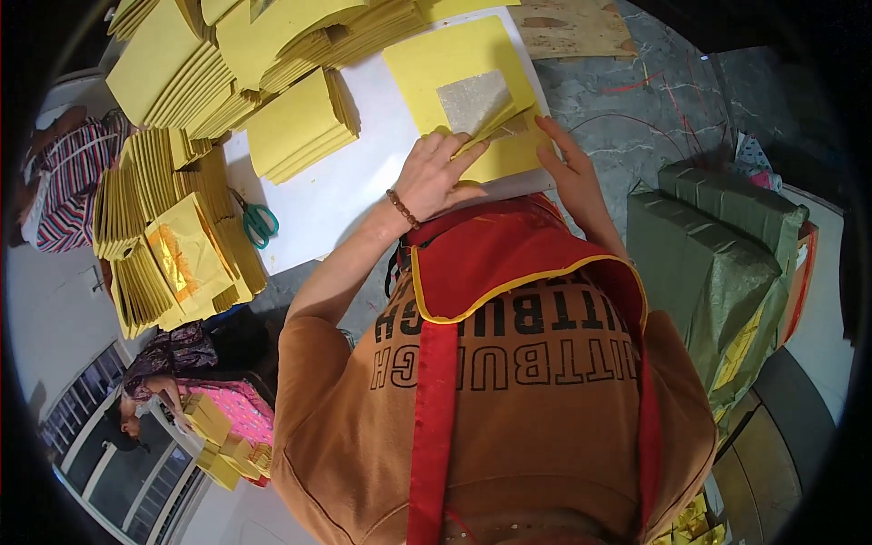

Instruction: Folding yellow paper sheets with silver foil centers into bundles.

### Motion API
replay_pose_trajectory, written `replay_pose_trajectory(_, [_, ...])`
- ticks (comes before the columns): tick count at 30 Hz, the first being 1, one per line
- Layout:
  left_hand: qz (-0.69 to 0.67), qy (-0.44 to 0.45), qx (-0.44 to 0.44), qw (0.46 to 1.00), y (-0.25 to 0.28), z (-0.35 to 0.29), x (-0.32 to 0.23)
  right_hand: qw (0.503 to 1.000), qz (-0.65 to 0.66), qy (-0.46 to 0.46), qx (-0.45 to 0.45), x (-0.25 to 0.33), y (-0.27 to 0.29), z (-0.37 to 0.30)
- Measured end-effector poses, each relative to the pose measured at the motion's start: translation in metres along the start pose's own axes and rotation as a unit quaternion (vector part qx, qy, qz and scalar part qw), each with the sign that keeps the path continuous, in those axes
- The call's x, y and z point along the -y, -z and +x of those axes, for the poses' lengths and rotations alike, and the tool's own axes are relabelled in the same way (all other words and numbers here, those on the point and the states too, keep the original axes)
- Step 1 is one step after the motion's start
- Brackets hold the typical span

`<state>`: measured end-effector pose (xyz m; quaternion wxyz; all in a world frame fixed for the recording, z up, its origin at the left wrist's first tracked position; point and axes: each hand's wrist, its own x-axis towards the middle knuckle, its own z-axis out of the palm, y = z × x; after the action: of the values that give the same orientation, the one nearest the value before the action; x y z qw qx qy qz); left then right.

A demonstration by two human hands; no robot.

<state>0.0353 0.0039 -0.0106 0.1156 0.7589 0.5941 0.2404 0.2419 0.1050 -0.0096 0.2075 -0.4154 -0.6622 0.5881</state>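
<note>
A yellow paper sheet (422, 68) with a silver foil square (474, 102) lies on the white board in front of me. Its near part is lifted and curls back over a second foil patch, which shows only partly. My left hand (434, 173) has its bent fingers on the curled paper edge, and the thumb points right along the near side. How much paper is between those fingers is partly hidden. At the sheet's right edge, my right hand (572, 173) is open, thumb and forefinger apart, fingertips touching or just beside the paper.
A folded yellow paper stack (300, 127) rests on the white board (300, 218); more stacks (163, 68) crowd the far left. Green-handled scissors (259, 222) lie at the left edge. Green wrapped bundles (699, 245) stand right. Another person (163, 381) handles yellow stacks at lower left.
</note>
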Motion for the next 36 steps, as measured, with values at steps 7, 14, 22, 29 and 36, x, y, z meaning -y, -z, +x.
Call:
replay_pose_trajectory(7, [0.031, 0.006, 0.04, 0.999, 0.003, 0.0, -0.003, 0.999, 0.027, 0.019, -0.005, -0.002, 0.002, 0.002])
replay_pose_trajectory(14, [0.032, -0.008, 0.046, 0.998, 0.003, -0.001, 0.004, 0.998, 0.061, -0.015, -0.012, 0.0, 0.005, 0.006])
replay_pose_trajectory(22, [-0.073, 0.017, 0.086, 0.994, 0.013, 0.004, 0.011, 0.986, 0.144, -0.084, -0.018, 0.007, 0.009, 0.008])
replay_pose_trajectory(29, [-0.104, 0.022, 0.07, 0.992, 0.01, 0.0, 0.018, 0.984, 0.127, -0.116, -0.04, 0.007, 0.013, 0.009])
replay_pose_trajectory(36, [-0.199, 0.113, -0.017, 0.973, 0.004, -0.006, 0.019, 0.984, 0.108, -0.131, -0.046, 0.005, 0.011, 0.008])
